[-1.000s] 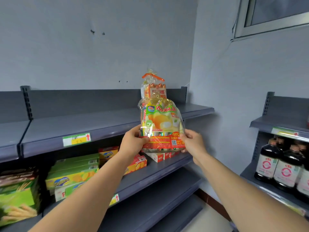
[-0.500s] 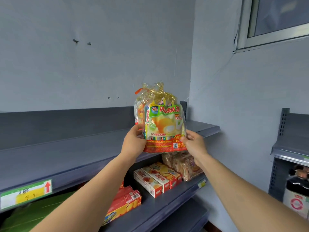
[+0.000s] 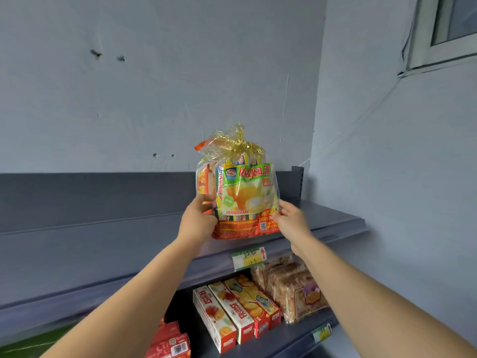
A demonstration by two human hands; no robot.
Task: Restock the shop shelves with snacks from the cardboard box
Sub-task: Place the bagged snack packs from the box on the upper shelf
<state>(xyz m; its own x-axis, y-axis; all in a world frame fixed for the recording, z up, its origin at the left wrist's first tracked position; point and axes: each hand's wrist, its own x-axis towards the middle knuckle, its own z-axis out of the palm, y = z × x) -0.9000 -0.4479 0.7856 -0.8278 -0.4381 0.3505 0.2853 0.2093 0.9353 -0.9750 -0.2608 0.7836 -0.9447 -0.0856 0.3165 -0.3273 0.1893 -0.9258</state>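
By the left hand (image 3: 197, 219), fingers curled, the bag (image 3: 245, 195) is gripped at its left edge. It's held upright over the top shelf (image 3: 335, 220), near the right end; contact cannot be told. The right edge is gripped by the right hand (image 3: 291, 220). Boxes (image 3: 232, 311) are seen below.

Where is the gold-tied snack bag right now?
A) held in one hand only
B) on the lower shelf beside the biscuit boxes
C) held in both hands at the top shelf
C: the left hand and right hand grip the sides of the snack bag at the top shelf.
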